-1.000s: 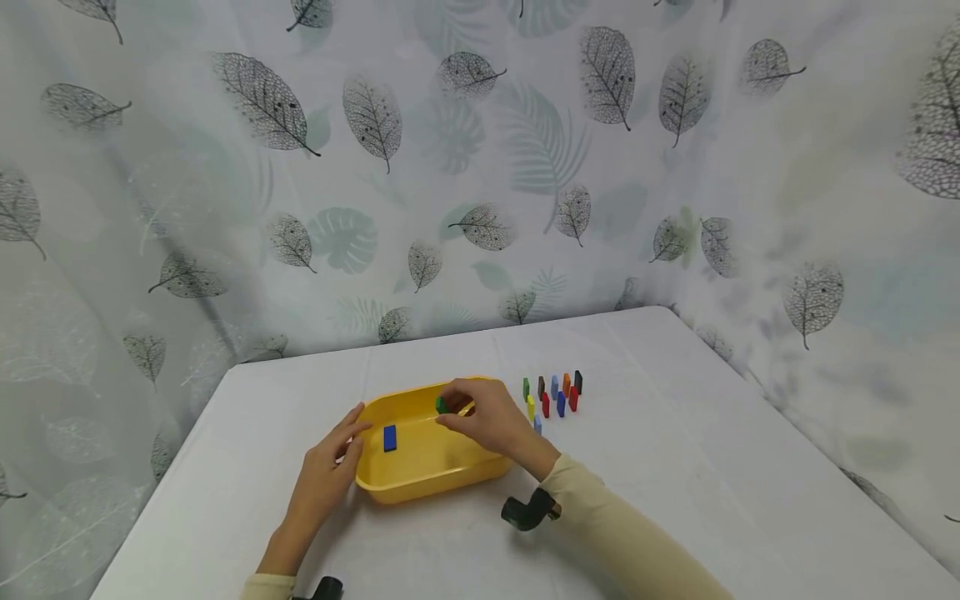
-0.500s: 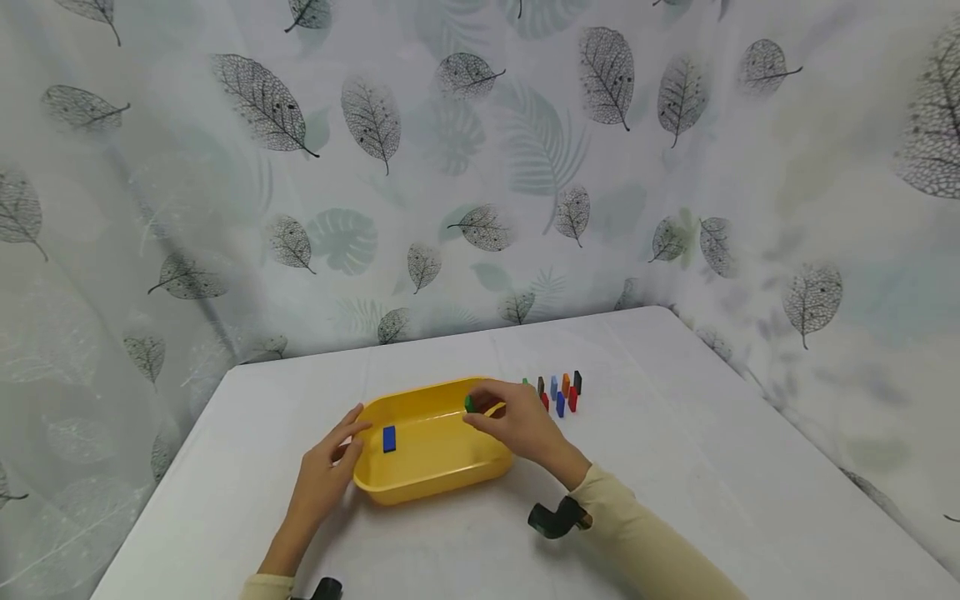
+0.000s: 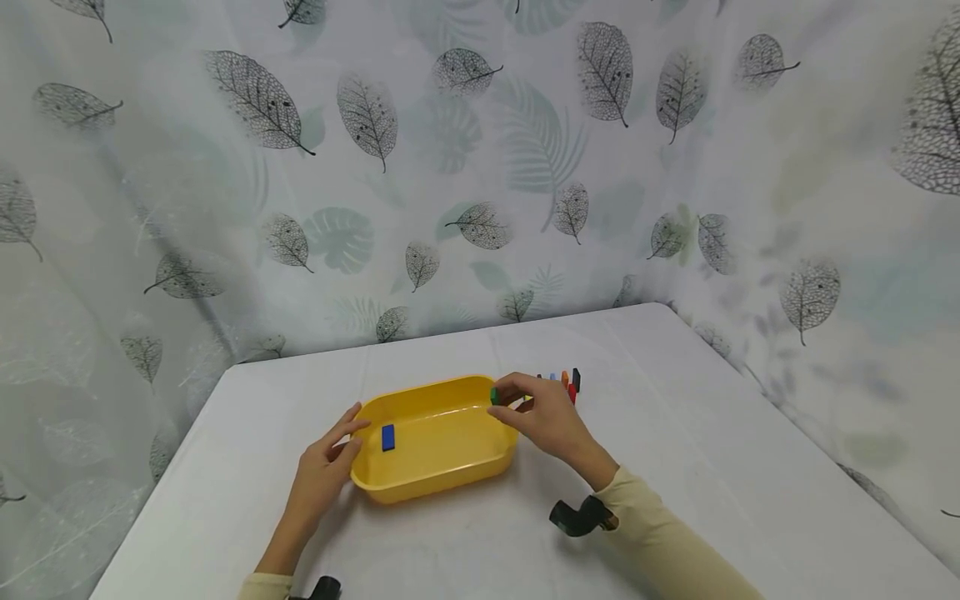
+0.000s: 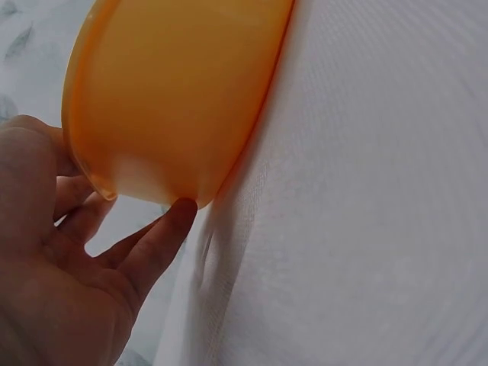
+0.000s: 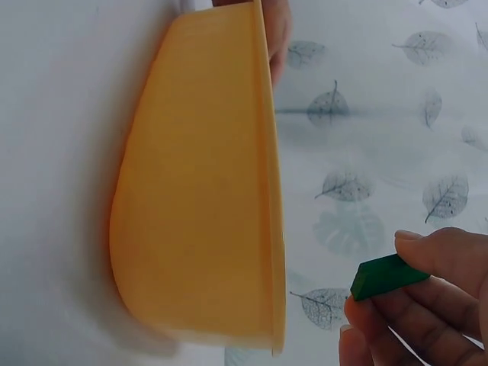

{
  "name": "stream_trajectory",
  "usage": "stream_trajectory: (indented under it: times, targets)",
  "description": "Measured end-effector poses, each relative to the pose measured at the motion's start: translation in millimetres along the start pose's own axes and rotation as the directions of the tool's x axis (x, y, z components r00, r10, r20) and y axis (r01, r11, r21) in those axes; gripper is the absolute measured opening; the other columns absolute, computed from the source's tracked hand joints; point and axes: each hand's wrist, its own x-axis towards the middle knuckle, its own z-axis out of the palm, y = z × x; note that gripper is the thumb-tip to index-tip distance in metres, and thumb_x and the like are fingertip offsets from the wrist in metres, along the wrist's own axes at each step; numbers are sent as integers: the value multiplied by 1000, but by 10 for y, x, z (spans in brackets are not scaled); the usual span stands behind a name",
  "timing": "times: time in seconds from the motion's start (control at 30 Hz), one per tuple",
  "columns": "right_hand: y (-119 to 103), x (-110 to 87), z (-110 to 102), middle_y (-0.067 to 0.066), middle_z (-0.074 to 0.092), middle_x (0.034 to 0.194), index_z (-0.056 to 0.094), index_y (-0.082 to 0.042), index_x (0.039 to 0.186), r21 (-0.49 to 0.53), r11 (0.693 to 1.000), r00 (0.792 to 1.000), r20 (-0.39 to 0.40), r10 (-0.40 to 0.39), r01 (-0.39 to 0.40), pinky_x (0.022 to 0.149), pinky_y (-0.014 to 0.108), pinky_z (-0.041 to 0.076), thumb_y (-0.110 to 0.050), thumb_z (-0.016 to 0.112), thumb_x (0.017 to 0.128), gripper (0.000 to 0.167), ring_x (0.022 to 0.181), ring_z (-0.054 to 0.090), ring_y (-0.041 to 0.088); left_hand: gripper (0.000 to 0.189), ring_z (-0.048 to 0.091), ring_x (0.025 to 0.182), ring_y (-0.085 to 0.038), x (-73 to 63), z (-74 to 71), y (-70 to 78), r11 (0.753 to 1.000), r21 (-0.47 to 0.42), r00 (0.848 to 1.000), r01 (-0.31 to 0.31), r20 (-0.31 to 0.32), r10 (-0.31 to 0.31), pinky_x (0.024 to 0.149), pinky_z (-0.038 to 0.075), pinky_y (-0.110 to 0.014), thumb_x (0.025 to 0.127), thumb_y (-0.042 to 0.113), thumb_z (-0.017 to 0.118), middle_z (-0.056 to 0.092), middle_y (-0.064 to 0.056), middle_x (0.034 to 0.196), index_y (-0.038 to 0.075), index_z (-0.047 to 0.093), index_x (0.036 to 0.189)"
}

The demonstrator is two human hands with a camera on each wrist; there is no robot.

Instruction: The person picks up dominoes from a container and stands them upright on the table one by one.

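A yellow plastic tray [image 3: 431,487] stands on the white table, with a blue domino [image 3: 387,437] lying flat inside its left part. My left hand [image 3: 325,467] holds the tray's left end; in the left wrist view the thumb [image 4: 164,240] presses the outer wall while the other fingers reach the rim. My right hand [image 3: 547,421] pinches a green domino [image 5: 389,276] between thumb and fingertips, over the tray's right rim. From the right wrist view, this domino is held apart from the tray wall [image 5: 202,183].
Several coloured dominoes stand upright on the table right of the tray, partly hidden behind my right hand; an orange domino [image 3: 565,377] and a black domino [image 3: 576,379] show. A leaf-patterned curtain [image 3: 465,167] hangs behind the white table [image 3: 712,467].
My right hand has moved right with the green domino, from over the tray's middle to its right rim, covering more of the standing dominoes. My left hand stays at the tray's left end.
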Motion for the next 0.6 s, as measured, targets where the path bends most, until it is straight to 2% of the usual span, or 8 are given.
stream_trajectory:
  times: [0.13,0.3,0.4,0.6]
  targets:
    - [37,-35,-77,-5,75,96,76,-7,109,-18,1000,999,-32,-5,4,72,28,62,-10,85,87,24,88,71,14,33,44,145,-30,-5,-4,11,1000,-10,1000,4,4,-4,97,45,-13,109,16,55,43,7,161,10,66,139]
    - [86,-64,-139,-5,75,97,76,-8,109,-37,999,999,-49,16,-17,72,28,62,-10,85,87,23,88,71,14,33,39,148,-26,-7,-4,5,1000,8,1000,-3,2,3,102,39,-12,109,17,55,43,7,161,11,66,139]
    - [117,-78,-165,-4,75,98,76,-9,109,-43,999,998,-58,28,-31,74,28,62,-11,85,88,23,88,72,14,33,37,149,-24,-1,-2,-4,1000,3,1000,-2,3,2,101,38,-9,109,17,54,42,8,161,12,66,139]
    - [175,-149,-236,-3,74,98,77,-6,108,-44,995,993,-76,87,-91,75,29,62,-12,86,87,24,86,70,14,33,42,146,-27,4,0,-27,1000,0,1000,2,6,-2,98,41,-9,109,18,55,42,9,161,12,66,139]
